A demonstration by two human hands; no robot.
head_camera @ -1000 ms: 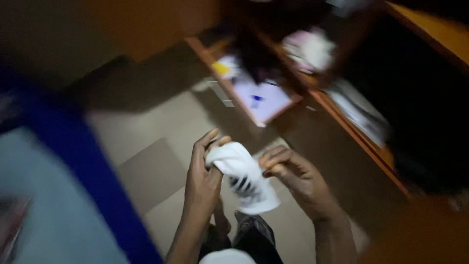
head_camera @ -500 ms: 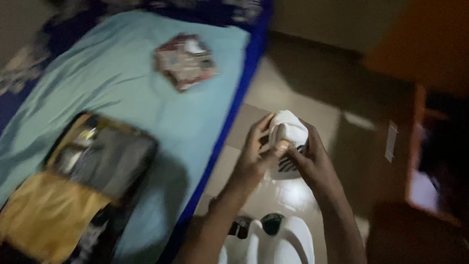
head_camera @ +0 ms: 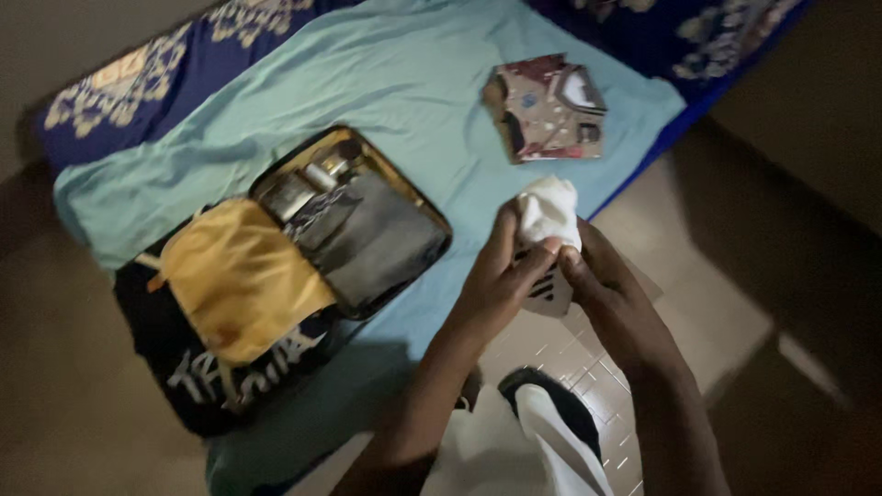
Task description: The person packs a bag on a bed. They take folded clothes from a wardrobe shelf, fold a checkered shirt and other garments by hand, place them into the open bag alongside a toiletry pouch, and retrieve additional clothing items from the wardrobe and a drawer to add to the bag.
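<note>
1. White sock, dark-striped, bunched: pinched between fingertips of left hand and right hand.
2. Bed edge just beyond fingers; bare tiled floor right of them.

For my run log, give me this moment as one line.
left hand: holds white cloth | right hand: holds same cloth | below: blue sheet edge | nearby: open case, folded shirt

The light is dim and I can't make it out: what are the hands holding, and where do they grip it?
Both hold a rolled white cloth bundle with dark stripes: left hand and right hand pinch its lower middle.
</note>
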